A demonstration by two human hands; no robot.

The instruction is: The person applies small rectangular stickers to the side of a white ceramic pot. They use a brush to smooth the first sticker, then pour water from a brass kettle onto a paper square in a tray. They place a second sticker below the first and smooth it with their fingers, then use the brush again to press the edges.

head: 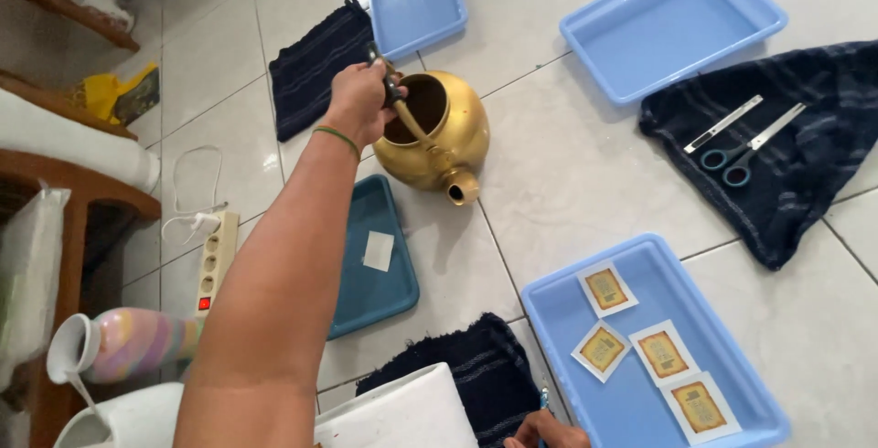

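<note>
kettle [439,137]: round, shiny brass, sitting on glossy tiled floor [567,174] | left hand [358,99]: fingers clamping its dark handle [391,82] | right hand [549,430]: grip unclear

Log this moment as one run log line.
left hand: grips brass kettle handle | right hand: at bottom edge, hold unclear | light blue tray: four packets

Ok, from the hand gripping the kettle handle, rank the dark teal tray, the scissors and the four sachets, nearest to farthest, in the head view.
From the left hand:
1. Dark teal tray, just below the brass kettle.
2. Four sachets, in the light blue tray at lower right.
3. Scissors, on the dark cloth at far right.
</note>
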